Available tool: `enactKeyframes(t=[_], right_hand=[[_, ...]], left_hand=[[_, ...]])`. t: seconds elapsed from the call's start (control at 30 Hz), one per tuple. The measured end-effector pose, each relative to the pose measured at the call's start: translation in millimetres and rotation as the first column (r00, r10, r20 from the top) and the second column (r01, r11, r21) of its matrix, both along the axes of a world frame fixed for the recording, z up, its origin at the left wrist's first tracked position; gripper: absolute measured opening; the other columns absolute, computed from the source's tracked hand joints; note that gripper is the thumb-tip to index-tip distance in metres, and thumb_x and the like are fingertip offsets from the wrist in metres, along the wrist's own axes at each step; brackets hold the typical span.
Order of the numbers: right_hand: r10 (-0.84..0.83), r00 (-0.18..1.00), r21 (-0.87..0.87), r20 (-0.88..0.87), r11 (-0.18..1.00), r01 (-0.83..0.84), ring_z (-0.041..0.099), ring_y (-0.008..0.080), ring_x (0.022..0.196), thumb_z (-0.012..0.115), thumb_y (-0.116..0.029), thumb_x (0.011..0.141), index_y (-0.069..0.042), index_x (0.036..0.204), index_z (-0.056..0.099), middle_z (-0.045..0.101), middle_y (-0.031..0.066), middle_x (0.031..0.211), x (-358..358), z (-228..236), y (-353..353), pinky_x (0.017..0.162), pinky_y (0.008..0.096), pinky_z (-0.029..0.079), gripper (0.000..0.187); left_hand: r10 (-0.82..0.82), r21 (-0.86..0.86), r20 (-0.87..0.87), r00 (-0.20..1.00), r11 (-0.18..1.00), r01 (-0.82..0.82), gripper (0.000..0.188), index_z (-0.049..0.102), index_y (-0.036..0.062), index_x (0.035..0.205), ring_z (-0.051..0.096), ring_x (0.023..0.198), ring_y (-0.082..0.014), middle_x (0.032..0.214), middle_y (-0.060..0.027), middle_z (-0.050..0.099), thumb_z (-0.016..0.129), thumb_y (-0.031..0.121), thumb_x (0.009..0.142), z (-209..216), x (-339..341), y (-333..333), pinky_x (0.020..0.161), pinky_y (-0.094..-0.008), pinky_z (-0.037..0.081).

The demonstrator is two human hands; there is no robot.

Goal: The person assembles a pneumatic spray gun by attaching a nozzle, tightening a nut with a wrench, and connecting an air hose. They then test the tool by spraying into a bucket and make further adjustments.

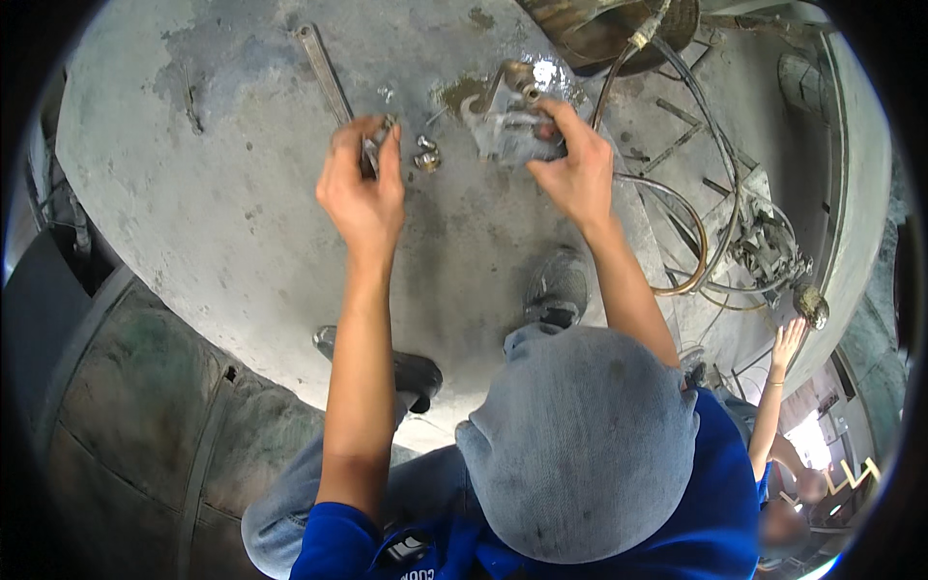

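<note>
My left hand [362,188] pinches a small metal fitting [389,124] between its fingertips; blur hides its exact shape. A long wrench [324,70] lies on the metal surface and runs under that hand, with part of it showing between thumb and fingers. Just right of the hand sit shiny small fittings [427,158]. My right hand [580,164] curls its fingers round the edge of a crumpled clear plastic bag [512,137], thumb and forefinger apart. At the bag's far edge rests a brownish metal fitting [521,77], close to my right forefinger.
The broad grey metal plate [242,213] carries wet stains and a thin rod-like piece [191,101] at far left. Hoses [720,145] loop down its right side. Beyond them, another person's hand [788,340] touches a rounded lump [810,305]. Shoes [559,286] stand near my forearms.
</note>
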State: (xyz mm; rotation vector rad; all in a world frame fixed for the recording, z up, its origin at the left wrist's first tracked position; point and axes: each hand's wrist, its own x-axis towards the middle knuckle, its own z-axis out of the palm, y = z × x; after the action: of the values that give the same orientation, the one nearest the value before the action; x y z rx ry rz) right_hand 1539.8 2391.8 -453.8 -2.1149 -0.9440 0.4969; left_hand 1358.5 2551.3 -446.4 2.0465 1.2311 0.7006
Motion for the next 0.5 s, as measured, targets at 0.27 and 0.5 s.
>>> enactKeyframes(t=[0.27,0.5], right_hand=[[-0.108,0.994,-0.037,-0.004,0.994,0.108,0.072,0.0320,0.086,0.076,-0.001,0.062,-0.016,0.123,0.064,0.071,0.0086,0.089,4.6,-8.7,0.7,0.075,0.0413,0.056,0.063],[-0.118,0.993,-0.034,-0.022,0.992,0.118,0.072,0.0308,0.084,0.075,0.000,0.063,-0.013,0.123,0.064,0.071,0.0099,0.090,2.3,-15.4,1.7,0.076,0.0395,0.056,0.062]], left_hand=[[-0.142,0.211,-0.145,0.979,0.962,0.171,0.018,0.070,-0.0003,0.101,0.070,0.093,-0.0423,0.106,-0.0218,0.072,0.075,0.012,0.089,-6.4,20.3,49.8,0.078,-0.0482,0.056],[-0.204,0.261,-0.247,0.947,0.928,0.268,0.015,0.068,-0.0001,0.101,0.069,0.090,-0.0432,0.105,-0.0195,0.072,0.072,0.010,0.090,-9.0,31.4,55.2,0.075,-0.0489,0.056]])
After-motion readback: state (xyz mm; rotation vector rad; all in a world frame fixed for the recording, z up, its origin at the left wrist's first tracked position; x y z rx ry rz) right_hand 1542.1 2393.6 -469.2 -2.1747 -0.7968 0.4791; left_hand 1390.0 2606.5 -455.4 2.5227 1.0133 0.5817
